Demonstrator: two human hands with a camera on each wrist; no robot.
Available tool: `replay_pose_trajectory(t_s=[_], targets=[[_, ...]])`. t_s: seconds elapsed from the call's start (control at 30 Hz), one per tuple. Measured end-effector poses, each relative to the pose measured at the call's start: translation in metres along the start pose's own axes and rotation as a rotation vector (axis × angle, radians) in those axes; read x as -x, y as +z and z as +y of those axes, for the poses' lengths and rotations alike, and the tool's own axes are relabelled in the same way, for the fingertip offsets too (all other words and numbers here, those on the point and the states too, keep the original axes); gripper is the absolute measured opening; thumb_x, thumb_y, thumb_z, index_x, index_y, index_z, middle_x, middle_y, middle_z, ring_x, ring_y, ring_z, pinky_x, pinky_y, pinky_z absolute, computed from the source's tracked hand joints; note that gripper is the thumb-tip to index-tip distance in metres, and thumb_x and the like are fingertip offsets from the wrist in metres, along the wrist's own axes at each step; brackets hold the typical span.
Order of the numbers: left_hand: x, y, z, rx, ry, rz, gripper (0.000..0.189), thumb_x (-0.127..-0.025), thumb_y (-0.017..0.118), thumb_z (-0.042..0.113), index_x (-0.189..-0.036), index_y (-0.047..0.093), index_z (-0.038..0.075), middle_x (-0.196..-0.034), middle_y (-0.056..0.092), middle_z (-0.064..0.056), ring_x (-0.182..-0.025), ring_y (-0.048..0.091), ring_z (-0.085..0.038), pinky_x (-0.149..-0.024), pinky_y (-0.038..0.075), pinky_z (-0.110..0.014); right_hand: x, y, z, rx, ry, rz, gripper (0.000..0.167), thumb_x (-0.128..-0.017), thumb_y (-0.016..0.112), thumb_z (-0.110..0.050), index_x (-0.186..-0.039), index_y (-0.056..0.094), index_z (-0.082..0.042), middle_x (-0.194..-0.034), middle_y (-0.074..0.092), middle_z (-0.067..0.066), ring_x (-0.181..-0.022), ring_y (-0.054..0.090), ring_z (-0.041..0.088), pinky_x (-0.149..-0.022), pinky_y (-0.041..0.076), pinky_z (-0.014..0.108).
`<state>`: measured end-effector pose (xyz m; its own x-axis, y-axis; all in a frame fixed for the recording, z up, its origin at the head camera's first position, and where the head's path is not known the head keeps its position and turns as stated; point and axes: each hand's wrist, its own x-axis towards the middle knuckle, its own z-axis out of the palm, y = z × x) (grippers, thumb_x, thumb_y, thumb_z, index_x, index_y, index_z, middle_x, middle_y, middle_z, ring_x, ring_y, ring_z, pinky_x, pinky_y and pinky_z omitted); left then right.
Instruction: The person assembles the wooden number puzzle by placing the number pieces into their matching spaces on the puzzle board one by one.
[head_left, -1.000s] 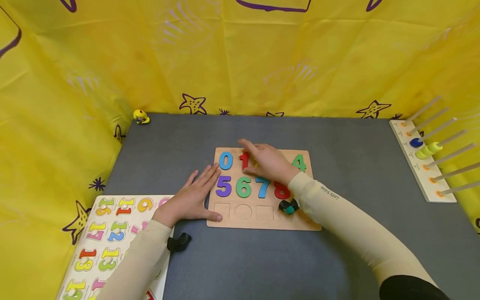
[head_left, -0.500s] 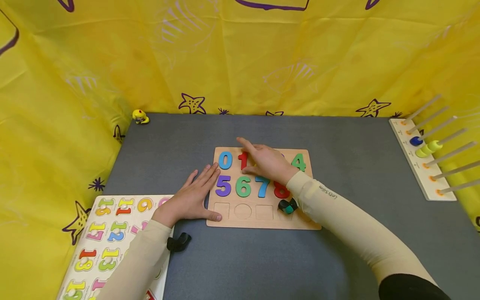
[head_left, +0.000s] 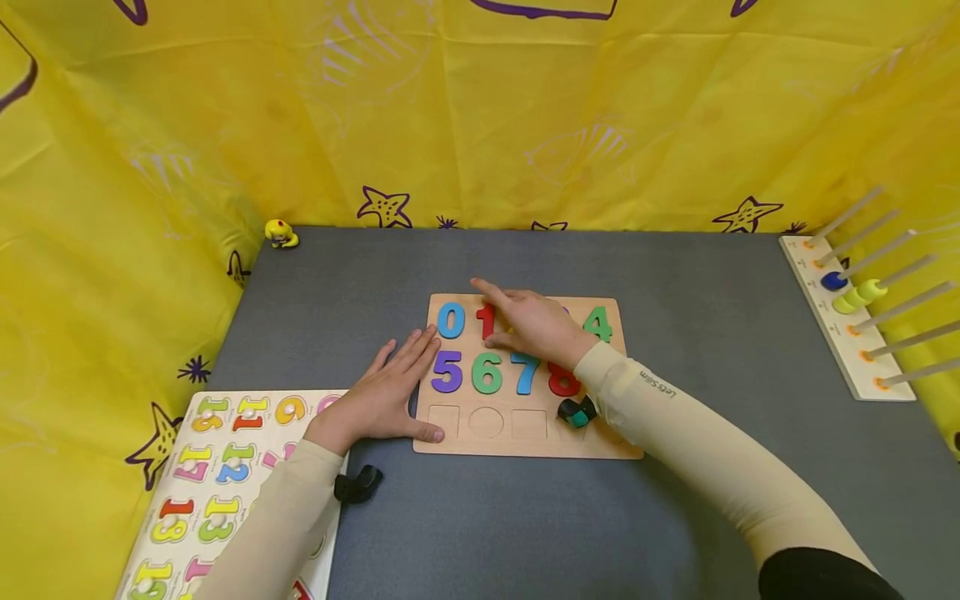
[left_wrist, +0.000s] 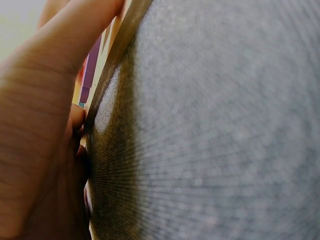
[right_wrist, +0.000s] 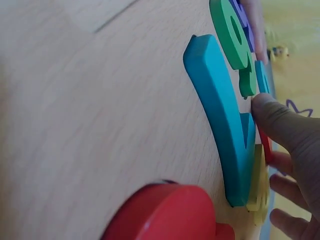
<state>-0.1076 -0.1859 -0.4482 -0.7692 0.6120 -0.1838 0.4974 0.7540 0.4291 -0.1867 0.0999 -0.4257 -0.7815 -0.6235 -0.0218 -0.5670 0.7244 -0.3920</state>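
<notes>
A wooden number board [head_left: 485, 446] with coloured number pieces lies mid-table. My left hand [head_left: 382, 400] rests spread at the board's left edge, its fingers beside the blue 0 [head_left: 451, 320] and purple 5 [head_left: 447, 372], thumb on the lower left corner. My right hand [head_left: 543, 325] reaches over the top row. Its thumb [right_wrist: 267, 107] is at the foot of the red 1 [head_left: 486, 321] and a fingertip is at its far end, with the index finger extended past it. The yellow 2 [right_wrist: 256, 180] is mostly hidden under this hand in the head view.
A white board with knobbed number pieces [head_left: 213, 454] lies at lower left, partly under the left forearm. A peg rack [head_left: 840, 333] with blue and yellow-green rings stands at the right edge. A small yellow toy [head_left: 281, 234] sits at the far left corner, before a yellow curtain [head_left: 480, 125].
Both hands keep practically the same place on the board. The right hand shifts very slightly to the left between the first frame and now; the pieces stay put.
</notes>
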Motion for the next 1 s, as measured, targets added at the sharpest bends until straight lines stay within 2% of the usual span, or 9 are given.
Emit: replay_pose_trajectory(t_s=[0.17,0.37,0.57,0.77,0.9,1.0], targets=[[-0.001,0.0,0.0,0.003,0.001,-0.006,0.137,-0.068,0.072,0.082,-0.164,0.006,0.01,-0.17,-0.006,-0.001,-0.155,-0.007,-0.023,-0.121,-0.006,-0.052,0.002,0.0,0.001,0.041,-0.008,-0.009,0.09,-0.094,0.07,-0.048,-0.164,0.017,-0.028,-0.149,0.053,0.009,-0.129,0.055,0.038,-0.103,0.046,0.054],[-0.003,0.0,-0.001,0.001,0.011,-0.001,0.137,-0.068,0.072,0.082,-0.164,0.006,0.009,-0.17,-0.006,-0.002,-0.155,-0.006,-0.023,-0.121,-0.006,-0.053,0.003,-0.001,0.004,0.066,-0.026,-0.011,0.091,-0.094,0.07,-0.049,-0.165,0.016,-0.025,-0.15,0.052,0.007,-0.132,0.054,0.034,-0.112,0.037,0.054],[-0.001,0.001,-0.004,0.01,0.031,0.006,0.135,-0.069,0.073,0.08,-0.163,0.008,0.008,-0.17,-0.004,-0.004,-0.155,-0.004,-0.026,-0.121,-0.004,-0.055,0.01,-0.004,0.007,0.084,-0.05,-0.001,0.08,-0.097,0.066,-0.05,-0.161,0.03,-0.02,-0.152,0.05,0.007,-0.139,0.047,0.031,-0.117,0.029,0.053],[0.002,-0.002,-0.005,0.026,0.033,-0.006,0.131,-0.072,0.074,0.077,-0.163,0.011,0.006,-0.17,-0.001,-0.006,-0.155,-0.002,-0.028,-0.12,-0.002,-0.056,0.037,-0.015,0.017,0.072,0.019,0.046,0.069,-0.099,0.062,-0.05,-0.157,0.041,-0.021,-0.16,0.039,0.006,-0.148,0.032,0.028,-0.12,0.018,0.056],[0.002,-0.013,-0.002,0.038,0.011,-0.027,0.118,-0.08,0.067,0.075,-0.162,0.017,0.005,-0.17,0.005,-0.008,-0.155,0.005,-0.031,-0.121,0.004,-0.058,0.064,-0.024,0.02,0.108,0.092,0.134,0.069,-0.098,0.063,-0.051,-0.156,0.043,-0.021,-0.164,0.033,0.002,-0.151,0.026,0.027,-0.12,0.014,0.056],[0.001,-0.024,0.002,0.023,-0.025,-0.022,0.106,-0.088,0.061,0.072,-0.161,0.023,0.005,-0.169,0.012,-0.011,-0.154,0.01,-0.034,-0.119,0.012,-0.06,0.085,-0.031,0.018,0.129,0.179,0.166,0.073,-0.097,0.06,-0.056,-0.159,0.039,-0.023,-0.168,0.021,0.0,-0.154,0.013,0.026,-0.121,0.005,0.058]])
